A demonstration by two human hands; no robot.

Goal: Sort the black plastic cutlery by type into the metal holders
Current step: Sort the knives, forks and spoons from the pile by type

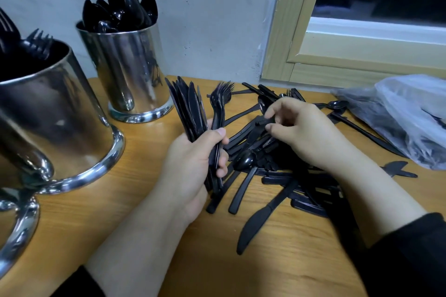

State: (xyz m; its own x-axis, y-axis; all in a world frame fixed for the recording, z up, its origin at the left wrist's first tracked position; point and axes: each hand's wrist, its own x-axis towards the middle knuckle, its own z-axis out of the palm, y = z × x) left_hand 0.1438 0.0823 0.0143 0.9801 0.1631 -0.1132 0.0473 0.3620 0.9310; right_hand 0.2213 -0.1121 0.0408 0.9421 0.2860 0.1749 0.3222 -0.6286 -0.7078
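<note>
Spoon holder (130, 65), fork holder (48, 113) part-filled; left hand (193, 159) grips knives, forks; right hand (299, 128) pinches handle; pile (277, 176) beside spoon holder unsorted.

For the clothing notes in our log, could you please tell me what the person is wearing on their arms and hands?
Both hands, the left hand and the right hand, are bare: no gloves, rings or watch show. The forearms are uncovered too. A black sleeve is pushed up on the right arm, and the edge of another dark sleeve shows on the left arm at the bottom of the picture.
</note>
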